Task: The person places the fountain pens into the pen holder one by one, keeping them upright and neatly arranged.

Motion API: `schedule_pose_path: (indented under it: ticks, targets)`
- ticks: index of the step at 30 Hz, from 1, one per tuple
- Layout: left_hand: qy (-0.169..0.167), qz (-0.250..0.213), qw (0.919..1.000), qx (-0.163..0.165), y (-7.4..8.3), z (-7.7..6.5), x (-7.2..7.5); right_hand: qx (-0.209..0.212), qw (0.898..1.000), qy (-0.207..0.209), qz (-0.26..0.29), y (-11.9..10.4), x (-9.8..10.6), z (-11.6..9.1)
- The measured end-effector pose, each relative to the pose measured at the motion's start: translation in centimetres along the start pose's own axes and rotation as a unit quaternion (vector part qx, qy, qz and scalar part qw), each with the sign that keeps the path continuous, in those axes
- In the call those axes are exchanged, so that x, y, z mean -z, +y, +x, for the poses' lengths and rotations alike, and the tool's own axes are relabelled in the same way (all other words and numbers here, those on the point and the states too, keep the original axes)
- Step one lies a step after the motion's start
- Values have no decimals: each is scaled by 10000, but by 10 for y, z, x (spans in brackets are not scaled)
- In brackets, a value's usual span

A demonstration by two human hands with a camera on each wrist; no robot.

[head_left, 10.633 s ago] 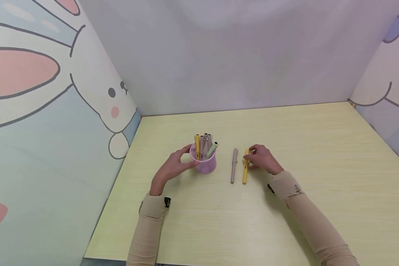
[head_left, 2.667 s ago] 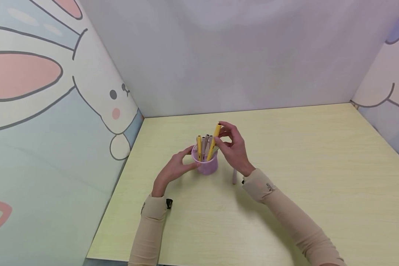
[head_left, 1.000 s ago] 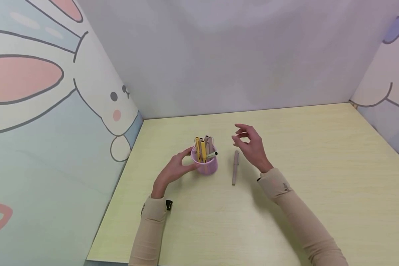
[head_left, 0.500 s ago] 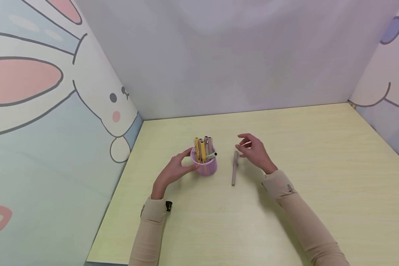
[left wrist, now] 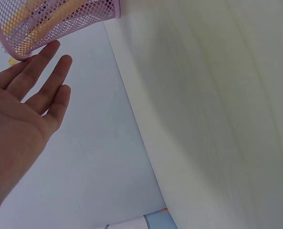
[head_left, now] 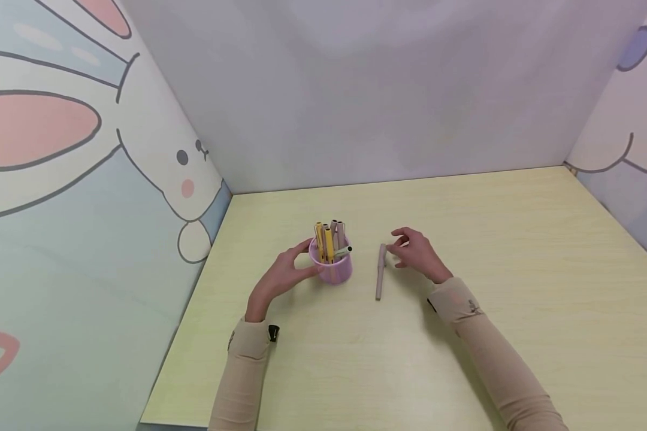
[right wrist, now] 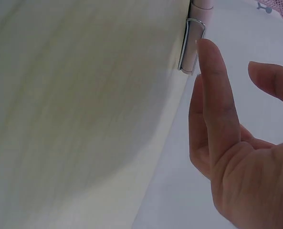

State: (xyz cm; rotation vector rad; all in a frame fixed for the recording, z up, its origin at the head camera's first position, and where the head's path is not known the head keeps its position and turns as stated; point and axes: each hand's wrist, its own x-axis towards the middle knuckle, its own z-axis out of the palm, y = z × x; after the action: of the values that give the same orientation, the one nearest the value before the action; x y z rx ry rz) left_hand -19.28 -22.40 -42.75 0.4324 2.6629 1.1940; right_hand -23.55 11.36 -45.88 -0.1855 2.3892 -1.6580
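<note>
A pink mesh pen holder (head_left: 336,275) stands upright on the table. My left hand (head_left: 280,278) holds its left side, thumb in front and index finger behind the rim; in the left wrist view the other fingers (left wrist: 55,90) spread below the mesh. Inside are two yellow pens (head_left: 329,244), several greyish-mauve pens (head_left: 341,233) and a pale green pen (head_left: 343,252) leaning over the rim. To the right lies a mauve pen (head_left: 379,281), its metal clip (right wrist: 188,45) plain in the right wrist view. Just beside the clip end, my right hand (head_left: 417,254) has thumb and index finger apart, nothing between them.
The pale wood-grain table (head_left: 323,371) ends against a light grey back wall (head_left: 388,108). A side wall with a rabbit drawing (head_left: 140,149) rises at the left, another cartoon-printed wall (head_left: 609,131) at the right.
The second yellow pen went from the table into the holder, let go by my right hand. That hand has since come back and down beside the mauve pen. My left hand stays on the holder.
</note>
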Motion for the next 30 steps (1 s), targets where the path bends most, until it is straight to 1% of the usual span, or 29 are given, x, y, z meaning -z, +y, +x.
schedule_pose_path:
  ticks: [7, 16, 20, 25, 30]
  targets:
    - [-9, 44, 10000, 11, -1, 1, 0, -216, 9997, -120, -65, 3, 0, 1]
    - [-7, 22, 10000, 41, 1, 0, 0, -422, 9988, -263, 33, 2, -2, 2]
    - [-14, 15, 10000, -18, 1, 0, 0, -543, 9977, -384, 111, 1, -4, 3]
    - [12, 8, 9999, -137, -1, 2, 1, -655, 9968, -437, 162, -2, -7, 3]
    - [21, -4, 9999, -139, -2, 2, 1, -724, 9963, -452, 90, -6, -11, 3]
